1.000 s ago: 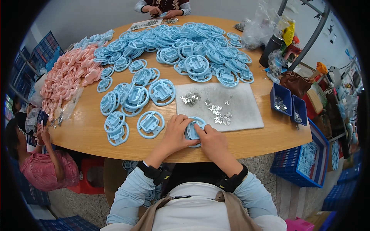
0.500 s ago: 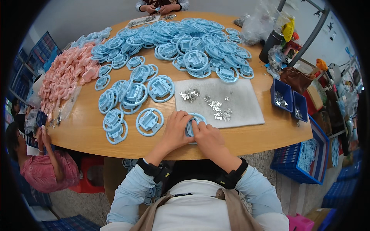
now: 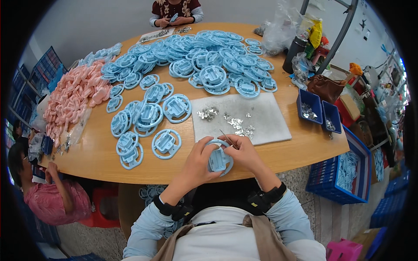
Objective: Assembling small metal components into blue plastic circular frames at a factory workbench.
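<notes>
A light blue round plastic part (image 3: 219, 161) is tilted up at the table's near edge, its moulded centre facing me. My left hand (image 3: 194, 164) grips its left rim. My right hand (image 3: 244, 153) is closed around a thin pointed metal tool (image 3: 225, 136) and rests against the part's upper right rim; the tool's kind is not clear. Just beyond lies a white pad (image 3: 272, 124) bearing small silver metal pieces (image 3: 236, 123). Left of my hands, a similar blue part (image 3: 166, 144) lies flat.
A big heap of blue parts (image 3: 174, 52) fills the table's far middle, with pink parts (image 3: 74, 93) at left. Two blue bins (image 3: 310, 106) hold metal pieces at right. A blue crate (image 3: 335, 174) stands below. One person sits opposite, another at left.
The blue part has been raised from lying low under both hands to a tilted hold. The thin tool now shows in my right hand. The person opposite has lifted a blue part.
</notes>
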`<action>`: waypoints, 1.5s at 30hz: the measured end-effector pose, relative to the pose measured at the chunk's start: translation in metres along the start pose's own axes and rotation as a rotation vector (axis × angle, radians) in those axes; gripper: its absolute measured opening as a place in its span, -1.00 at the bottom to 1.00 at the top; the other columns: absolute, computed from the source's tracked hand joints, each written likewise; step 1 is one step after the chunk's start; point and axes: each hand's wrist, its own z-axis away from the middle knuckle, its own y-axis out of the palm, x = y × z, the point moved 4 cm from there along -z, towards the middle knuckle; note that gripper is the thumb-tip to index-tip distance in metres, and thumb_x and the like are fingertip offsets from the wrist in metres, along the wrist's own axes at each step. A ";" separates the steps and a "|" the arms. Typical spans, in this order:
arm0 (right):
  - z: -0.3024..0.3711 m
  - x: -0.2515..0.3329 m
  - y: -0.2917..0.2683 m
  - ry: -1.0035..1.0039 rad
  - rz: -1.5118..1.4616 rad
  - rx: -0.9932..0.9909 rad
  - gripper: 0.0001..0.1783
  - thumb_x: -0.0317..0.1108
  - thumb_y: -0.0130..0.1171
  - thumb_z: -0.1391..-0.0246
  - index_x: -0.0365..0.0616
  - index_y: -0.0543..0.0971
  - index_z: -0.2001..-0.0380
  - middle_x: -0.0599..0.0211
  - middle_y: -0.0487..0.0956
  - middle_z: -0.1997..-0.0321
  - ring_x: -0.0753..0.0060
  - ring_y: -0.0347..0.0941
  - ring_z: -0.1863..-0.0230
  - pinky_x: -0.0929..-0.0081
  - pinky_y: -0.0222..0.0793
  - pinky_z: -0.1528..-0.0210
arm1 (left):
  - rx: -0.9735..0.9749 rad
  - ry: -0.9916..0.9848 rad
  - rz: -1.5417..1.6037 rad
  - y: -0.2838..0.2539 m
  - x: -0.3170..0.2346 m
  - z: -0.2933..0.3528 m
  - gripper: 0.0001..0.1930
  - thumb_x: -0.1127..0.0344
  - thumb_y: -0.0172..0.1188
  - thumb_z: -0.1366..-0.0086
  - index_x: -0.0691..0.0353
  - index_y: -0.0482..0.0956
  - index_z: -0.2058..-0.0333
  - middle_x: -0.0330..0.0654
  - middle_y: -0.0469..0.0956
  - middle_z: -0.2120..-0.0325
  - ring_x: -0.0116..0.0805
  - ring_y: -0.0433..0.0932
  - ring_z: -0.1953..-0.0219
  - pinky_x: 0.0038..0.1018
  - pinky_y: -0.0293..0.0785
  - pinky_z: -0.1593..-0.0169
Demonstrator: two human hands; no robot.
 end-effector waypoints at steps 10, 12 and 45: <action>0.009 0.012 0.005 0.045 0.253 -0.037 -0.50 -0.36 0.23 0.21 -0.34 0.53 0.11 0.43 0.53 0.44 0.73 0.35 0.44 0.71 0.30 0.39 | -0.140 -0.259 0.569 -0.001 0.008 0.007 -0.36 0.30 0.42 0.10 0.32 0.36 0.02 0.02 0.30 -0.06 -0.17 0.42 0.00 -0.37 0.43 0.02; 0.009 0.012 0.011 0.013 0.011 -0.040 -0.53 -0.42 0.25 0.18 -0.38 0.52 0.12 0.45 0.53 0.41 0.74 0.34 0.42 0.73 0.30 0.36 | -0.152 -0.489 0.957 0.007 0.020 0.011 -0.43 0.31 0.37 0.00 0.34 0.37 0.01 -0.05 0.39 0.01 -0.31 0.48 0.08 -0.46 0.46 0.08; -0.025 -0.025 -0.116 -0.131 0.915 -0.302 -0.82 -0.37 0.16 0.08 0.02 0.63 0.34 0.22 0.48 0.33 0.12 0.43 0.25 0.32 0.37 0.18 | 0.048 -0.869 1.434 0.047 0.036 0.024 -0.65 0.15 -0.01 -0.35 0.19 0.35 -0.01 -0.14 0.47 0.08 -0.34 0.43 0.01 -0.42 0.38 0.03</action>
